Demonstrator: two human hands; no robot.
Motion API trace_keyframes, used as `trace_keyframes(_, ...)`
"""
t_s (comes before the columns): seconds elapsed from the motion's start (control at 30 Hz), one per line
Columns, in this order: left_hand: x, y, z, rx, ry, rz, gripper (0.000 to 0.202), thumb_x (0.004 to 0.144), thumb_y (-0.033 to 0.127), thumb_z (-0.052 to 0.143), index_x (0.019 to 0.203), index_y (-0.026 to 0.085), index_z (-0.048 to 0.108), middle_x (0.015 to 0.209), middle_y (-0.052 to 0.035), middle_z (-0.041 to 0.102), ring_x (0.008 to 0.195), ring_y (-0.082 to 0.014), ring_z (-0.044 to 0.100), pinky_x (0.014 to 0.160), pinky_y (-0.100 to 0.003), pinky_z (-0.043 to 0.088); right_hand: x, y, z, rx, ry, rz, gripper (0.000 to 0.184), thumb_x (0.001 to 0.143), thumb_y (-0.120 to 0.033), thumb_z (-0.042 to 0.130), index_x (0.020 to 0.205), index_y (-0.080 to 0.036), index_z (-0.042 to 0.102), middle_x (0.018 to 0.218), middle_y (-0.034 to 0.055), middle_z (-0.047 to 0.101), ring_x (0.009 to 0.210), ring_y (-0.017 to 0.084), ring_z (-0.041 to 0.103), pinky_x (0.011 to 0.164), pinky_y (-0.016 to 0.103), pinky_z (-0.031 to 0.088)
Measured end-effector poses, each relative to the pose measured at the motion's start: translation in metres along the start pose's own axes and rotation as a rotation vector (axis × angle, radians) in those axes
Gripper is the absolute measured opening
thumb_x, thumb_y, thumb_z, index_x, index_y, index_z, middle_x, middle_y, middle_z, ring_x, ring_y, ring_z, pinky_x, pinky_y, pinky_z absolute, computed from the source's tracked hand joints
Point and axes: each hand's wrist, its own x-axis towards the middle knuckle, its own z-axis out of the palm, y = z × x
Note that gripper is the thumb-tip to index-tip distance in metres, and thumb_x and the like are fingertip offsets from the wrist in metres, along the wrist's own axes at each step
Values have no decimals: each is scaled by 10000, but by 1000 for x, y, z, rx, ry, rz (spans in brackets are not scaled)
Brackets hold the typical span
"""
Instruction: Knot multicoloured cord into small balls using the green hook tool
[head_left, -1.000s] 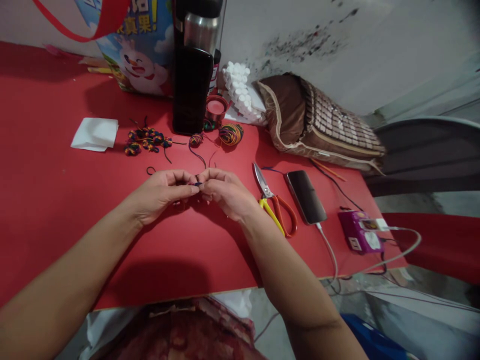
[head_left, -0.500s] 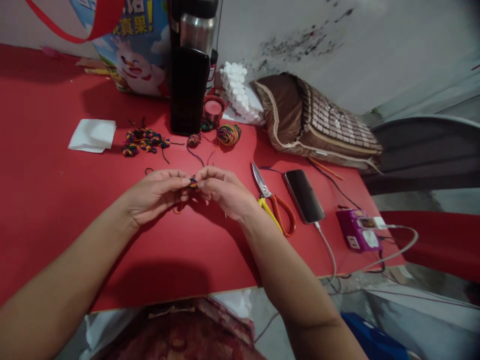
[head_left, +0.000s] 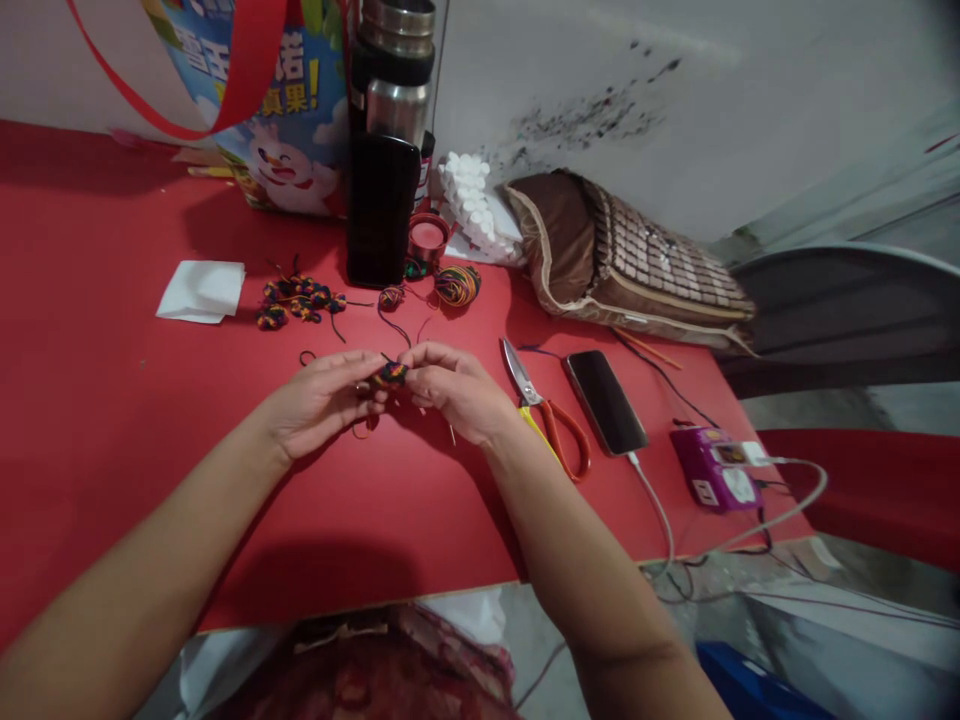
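Note:
Both hands meet over the red table (head_left: 112, 420). My left hand (head_left: 319, 400) and my right hand (head_left: 457, 390) pinch a small multicoloured cord knot (head_left: 391, 374) between their fingertips. A dark cord runs from the knot back toward a small ball of the same cord (head_left: 391, 297). Further back lies a larger coil of rainbow cord (head_left: 456, 285). A cluster of several finished knots (head_left: 296, 300) sits to the left of it.
Scissors with red and yellow handles (head_left: 544, 410) and a phone (head_left: 605, 402) on a cable lie to the right. A purple power strip (head_left: 712, 470) sits near the table's right edge. A black flask (head_left: 382, 190), a printed bag (head_left: 277, 110), white foam (head_left: 472, 200), a brown cushion (head_left: 615, 255) and a folded white tissue (head_left: 201, 291) stand behind.
The knot between my fingertips has become more exposed and the hands have turned it slightly. The camera view has shifted a little; the hands stay in the same place.

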Motion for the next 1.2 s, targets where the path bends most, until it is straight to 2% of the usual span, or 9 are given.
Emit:
trace_keyframes(0.1, -3, -2, 2, 86, 12, 11, 424, 674, 347, 1045, 870, 151, 724, 724, -21, 690, 597, -136, 625, 467, -207, 523, 1, 2, -1, 17, -15, 8, 192, 699, -269, 823, 832, -186, 713, 648, -64, 590, 544, 66, 434, 563, 263, 320)
trace_keyframes(0.33, -2, -5, 6, 138, 34, 3, 357, 707, 319, 964, 841, 173, 667, 634, 16, 607, 552, -115, 531, 452, -199, 454, 0, 7, 0, 7, -20, 17, 190, 700, -267, 856, 799, -200, 709, 697, -53, 634, 575, 80, 460, 586, 259, 328)
trace_keyframes(0.47, 0, -7, 3, 104, -42, -52, 305, 692, 295, 918, 829, 134, 698, 673, -2, 604, 584, -119, 546, 467, -215, 478, -2, 7, -1, 6, -36, 60, 114, 674, -207, 786, 745, -198, 697, 690, -43, 627, 601, 89, 464, 617, 258, 346)
trace_keyframes(0.6, 1, -7, -1, 56, -43, -84, 320, 728, 280, 918, 915, 116, 716, 713, -7, 622, 606, -122, 576, 479, -215, 497, -2, 6, -2, 30, -32, 88, 133, 683, -220, 811, 763, -194, 708, 684, -41, 625, 604, 87, 450, 618, 251, 330)
trace_keyframes(0.8, 2, -5, -3, 50, -31, -23, 402, 730, 329, 988, 959, 127, 726, 745, -27, 675, 624, -147, 630, 474, -226, 530, 1, 7, 1, 186, 3, 109, 258, 684, -283, 912, 788, -199, 692, 704, -45, 622, 622, 84, 482, 602, 229, 335)
trace_keyframes(0.97, 2, -6, -4, 70, -21, 30, 371, 743, 356, 1001, 870, 138, 729, 720, -20, 668, 611, -128, 607, 489, -214, 527, 1, 6, 5, 203, 98, 74, 288, 710, -334, 933, 878, -209, 736, 681, -56, 597, 615, 88, 475, 585, 231, 358)
trace_keyframes(1.03, 1, -5, -5, 70, -27, 28, 353, 759, 354, 991, 849, 144, 722, 679, -14, 656, 605, -132, 600, 512, -232, 553, 1, 4, 4, 154, 196, -40, 266, 757, -324, 888, 974, -223, 772, 766, -40, 664, 592, 74, 455, 575, 242, 360)
trace_keyframes(1.1, 0, -3, -7, 74, -21, 27, 331, 771, 338, 981, 854, 150, 722, 647, -7, 646, 584, -133, 590, 524, -249, 571, 0, 4, 4, 102, 256, -170, 289, 806, -292, 825, 1091, -257, 787, 984, -7, 765, 568, 61, 430, 551, 265, 359)
trace_keyframes(1.2, -1, 0, -9, 66, -9, 26, 330, 756, 310, 989, 900, 155, 735, 640, -7, 658, 570, -131, 589, 531, -252, 575, -3, 8, 5, 57, 186, -223, 377, 884, -296, 755, 1259, -326, 761, 1377, 33, 766, 533, 49, 431, 507, 294, 383)
